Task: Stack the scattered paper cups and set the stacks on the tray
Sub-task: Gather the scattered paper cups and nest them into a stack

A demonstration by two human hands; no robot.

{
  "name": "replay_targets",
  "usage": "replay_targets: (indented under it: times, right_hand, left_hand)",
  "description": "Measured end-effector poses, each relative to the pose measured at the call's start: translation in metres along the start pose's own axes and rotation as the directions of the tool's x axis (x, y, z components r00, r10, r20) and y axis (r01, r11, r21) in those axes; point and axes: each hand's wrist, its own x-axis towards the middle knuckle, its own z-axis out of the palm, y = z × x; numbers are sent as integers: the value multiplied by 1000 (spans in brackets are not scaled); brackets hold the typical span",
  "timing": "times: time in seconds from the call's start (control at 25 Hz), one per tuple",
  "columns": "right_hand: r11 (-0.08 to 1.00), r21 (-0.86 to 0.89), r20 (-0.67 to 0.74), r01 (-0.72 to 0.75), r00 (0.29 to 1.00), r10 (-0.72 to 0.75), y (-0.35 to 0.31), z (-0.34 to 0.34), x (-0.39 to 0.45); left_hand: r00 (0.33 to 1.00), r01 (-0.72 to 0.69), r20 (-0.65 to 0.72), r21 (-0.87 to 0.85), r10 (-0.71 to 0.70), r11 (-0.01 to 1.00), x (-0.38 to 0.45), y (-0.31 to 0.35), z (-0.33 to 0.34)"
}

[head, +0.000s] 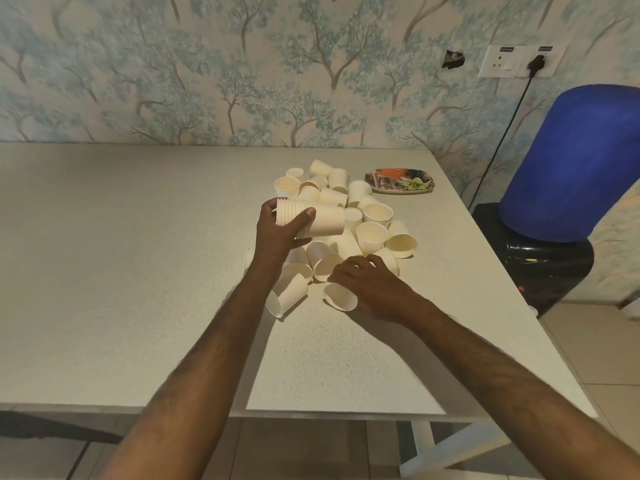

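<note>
**Stack in the left hand, single cup under the right**

Held above the heap: a stack of nested cups [311, 218], lying sideways, rims toward the left, base pointing right. Gripped by the left hand [280, 230], thumb curled over the upper side near the rims, fingers wrapped beneath.

Below and to the right, on the table [121, 237]: one cup on its side [341, 296], mouth facing the camera. Covered from above by the right hand [367, 285], fingers curled down over its far end and touching it; whether actually pinched or only rested upon, impossible to tell from this angle.

Just left of that cup, another lying cup [287, 297], mouth toward the near-left, partly behind the left forearm.

Between and beyond the hands: a pile of loose cups [349, 216], cream-white, some upright with mouths open, some tipped on their sides, many touching or leaning on each other. Spread from near the hands back toward the far right part of the tabletop.

Behind the pile, toward the far right edge: a patterned tray [398, 181], flat on the table, just beside the farthest cups, carrying no cups.

Further out: wallpaper with blue-green trees [207, 64] behind the table; a wall socket panel [516, 60] with a black plug and cable; a blue water bottle [575, 161] inverted on a dark dispenser at the right.
</note>
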Motion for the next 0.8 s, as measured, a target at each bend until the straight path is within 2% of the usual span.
replay_targets:
  times: [0.2,0.4,0.52,0.64,0.8]
  right_hand:
    - [954,245,-144,-171,967,211,14,-27,17]
    - [878,345,-204,-333,886,416,39,-61,42]
    - [871,390,-194,-299,898,395,39,-70,56]
    - [893,365,-214,-262,910,355,29,-72,69]
    - [906,320,-237,-279,902,361,23,-69,78]
  left_hand:
    - [1000,-18,-2,-73,18,997,1,8,-6]
    - [999,-40,1,-97,40,995,1,18,-5]
    - [999,-51,3,-25,51,998,1,18,5]
    - [998,-60,-2,51,61,997,-1,18,18]
    - [996,-59,75,69,54,996,-5,15,28]
